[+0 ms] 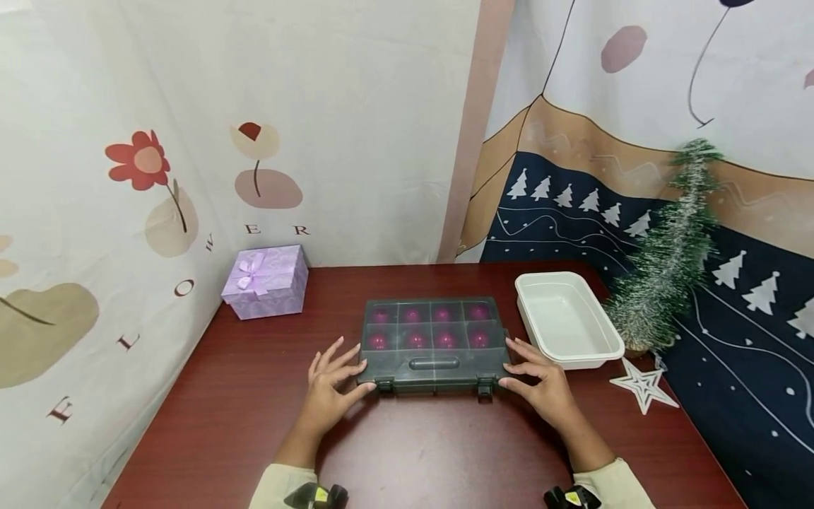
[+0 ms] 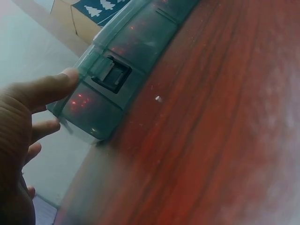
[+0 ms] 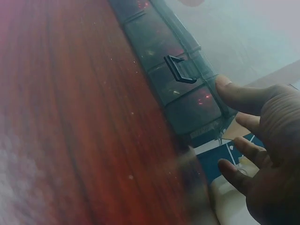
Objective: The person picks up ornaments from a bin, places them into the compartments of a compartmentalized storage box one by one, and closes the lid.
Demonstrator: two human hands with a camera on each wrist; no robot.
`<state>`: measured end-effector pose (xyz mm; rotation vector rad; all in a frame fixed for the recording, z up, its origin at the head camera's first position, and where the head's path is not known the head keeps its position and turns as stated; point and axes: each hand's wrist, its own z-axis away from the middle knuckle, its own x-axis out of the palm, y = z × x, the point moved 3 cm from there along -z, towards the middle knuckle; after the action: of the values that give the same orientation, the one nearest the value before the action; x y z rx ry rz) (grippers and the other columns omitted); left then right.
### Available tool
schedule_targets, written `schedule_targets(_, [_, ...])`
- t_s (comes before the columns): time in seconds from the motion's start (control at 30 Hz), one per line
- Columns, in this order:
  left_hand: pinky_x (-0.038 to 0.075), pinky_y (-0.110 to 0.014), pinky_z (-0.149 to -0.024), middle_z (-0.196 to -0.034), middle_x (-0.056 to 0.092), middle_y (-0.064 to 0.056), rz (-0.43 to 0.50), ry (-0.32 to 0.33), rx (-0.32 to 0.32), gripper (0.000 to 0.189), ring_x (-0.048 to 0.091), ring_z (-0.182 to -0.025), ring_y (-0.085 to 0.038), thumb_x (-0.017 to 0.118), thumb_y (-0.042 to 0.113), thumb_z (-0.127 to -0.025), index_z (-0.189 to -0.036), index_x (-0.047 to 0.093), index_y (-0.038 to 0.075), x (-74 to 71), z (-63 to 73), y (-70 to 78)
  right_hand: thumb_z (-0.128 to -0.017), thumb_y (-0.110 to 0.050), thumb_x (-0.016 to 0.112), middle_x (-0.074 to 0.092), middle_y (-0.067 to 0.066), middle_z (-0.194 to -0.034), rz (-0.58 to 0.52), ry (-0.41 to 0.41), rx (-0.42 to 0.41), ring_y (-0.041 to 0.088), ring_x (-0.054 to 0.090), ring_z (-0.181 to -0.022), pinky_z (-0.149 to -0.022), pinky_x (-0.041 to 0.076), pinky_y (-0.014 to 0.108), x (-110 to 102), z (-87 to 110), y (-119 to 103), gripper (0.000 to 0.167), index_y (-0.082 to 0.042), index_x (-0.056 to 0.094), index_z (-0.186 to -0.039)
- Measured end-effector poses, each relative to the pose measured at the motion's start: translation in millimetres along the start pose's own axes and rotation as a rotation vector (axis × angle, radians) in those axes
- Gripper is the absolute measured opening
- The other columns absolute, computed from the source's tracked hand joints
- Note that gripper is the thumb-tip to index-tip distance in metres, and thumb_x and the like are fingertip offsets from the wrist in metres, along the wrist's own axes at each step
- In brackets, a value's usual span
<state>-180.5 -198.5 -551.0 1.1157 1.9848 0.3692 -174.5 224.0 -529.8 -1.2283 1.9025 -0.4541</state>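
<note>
A dark translucent compartment case [image 1: 434,364] lies on the table with its lid down. Round magenta things show through the lid, one in each of several cells. My left hand [image 1: 331,385] holds the case's near left corner, thumb at the front edge and fingers along the side. At the opposite corner, my right hand [image 1: 543,382] holds it the same way, its outer fingers spread off the case. The left latch [image 2: 112,75] lies flat against the front. Sticking outward is the right latch [image 3: 180,69], beside the right thumb.
A white plastic tub [image 1: 569,318] stands right of the case, close to the right hand. Beyond it are a small tinsel tree [image 1: 668,268] and a white star [image 1: 644,385]. A lilac gift box [image 1: 267,281] sits at the back left of the brown table [image 1: 439,452].
</note>
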Motion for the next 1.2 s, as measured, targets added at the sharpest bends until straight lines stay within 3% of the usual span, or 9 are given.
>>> schedule_targets(0.2, [0.013,-0.092,-0.117,-0.145,0.073,-0.015,-0.116,-0.051,0.013,0.039,0.047,-0.151,-0.052,0.098,0.023,-0.075,-0.109,0.088,0.007,-3.2,-10.5,13.4,-0.072,0.006,0.096,0.078,0.024,-0.129,-0.014,-0.031,0.003,0.009,0.063,-0.141,-0.115,0.04,0.005,-0.5,-1.1,2.2,0.031,0.002,0.086,-0.101])
schedule_targets(0.33, [0.015,-0.089,-0.12,-0.148,0.072,-0.015,-0.251,-0.052,0.085,0.042,0.047,-0.153,-0.05,0.094,0.038,-0.08,-0.105,0.088,0.004,-4.1,-16.5,26.9,-0.074,0.006,0.095,0.081,0.022,-0.125,-0.029,-0.046,0.004,0.013,0.064,-0.14,-0.115,0.041,0.006,-0.4,-1.2,3.4,0.031,0.001,0.086,-0.103])
schedule_targets(0.5, [0.021,-0.086,-0.121,-0.149,0.07,-0.017,-0.385,-0.059,0.195,0.054,0.049,-0.153,-0.048,0.084,0.059,-0.086,-0.103,0.089,0.007,4.3,-27.6,43.0,-0.073,0.009,0.094,0.082,0.022,-0.119,-0.06,-0.051,-0.019,0.004,0.06,-0.144,-0.115,0.042,0.006,-0.6,-1.1,4.0,0.033,0.0,0.086,-0.103])
schedule_targets(0.63, [0.03,-0.082,-0.123,-0.154,0.068,-0.014,-0.429,-0.141,0.303,0.056,0.054,-0.151,-0.044,0.082,0.059,-0.088,-0.12,0.085,0.013,25.9,-40.7,63.9,-0.075,0.011,0.093,0.081,0.025,-0.118,-0.106,-0.075,-0.049,0.004,0.056,-0.15,-0.115,0.045,0.008,0.8,-1.9,4.2,0.031,0.002,0.086,-0.104])
schedule_targets(0.8, [0.039,-0.073,-0.124,-0.163,0.061,-0.008,-0.403,-0.352,0.394,0.06,0.054,-0.153,-0.038,0.078,0.056,-0.095,-0.142,0.074,0.02,68.2,-54.6,97.1,-0.078,0.013,0.089,0.08,0.028,-0.119,-0.169,-0.119,-0.054,0.003,0.061,-0.144,-0.113,0.047,0.009,3.1,-2.9,6.8,0.029,0.005,0.085,-0.106])
schedule_targets(0.9, [0.037,-0.07,-0.128,-0.167,0.057,-0.004,-0.362,-0.482,0.395,0.06,0.049,-0.158,-0.035,0.072,0.056,-0.101,-0.15,0.069,0.022,92.0,-56.3,108.7,-0.079,0.015,0.087,0.08,0.028,-0.12,-0.194,-0.143,-0.043,0.002,0.062,-0.142,-0.113,0.047,0.009,3.6,-2.0,8.7,0.028,0.006,0.084,-0.106])
schedule_targets(0.97, [0.036,-0.068,-0.13,-0.168,0.056,-0.002,-0.337,-0.535,0.378,0.059,0.046,-0.16,-0.033,0.07,0.056,-0.103,-0.152,0.068,0.023,103.0,-55.4,111.8,-0.08,0.015,0.086,0.08,0.027,-0.12,-0.204,-0.158,-0.04,0.003,0.062,-0.142,-0.114,0.047,0.01,3.9,-1.2,9.7,0.027,0.006,0.084,-0.106])
schedule_targets(1.2, [0.033,-0.066,-0.132,-0.167,0.056,0.002,-0.31,-0.571,0.338,0.056,0.044,-0.162,-0.031,0.071,0.055,-0.103,-0.151,0.068,0.028,113.7,-51.6,109.3,-0.083,0.016,0.083,0.081,0.025,-0.122,-0.194,-0.192,-0.083,0.007,0.063,-0.144,-0.119,0.045,0.013,6.6,-0.2,13.0,0.029,0.005,0.084,-0.11])
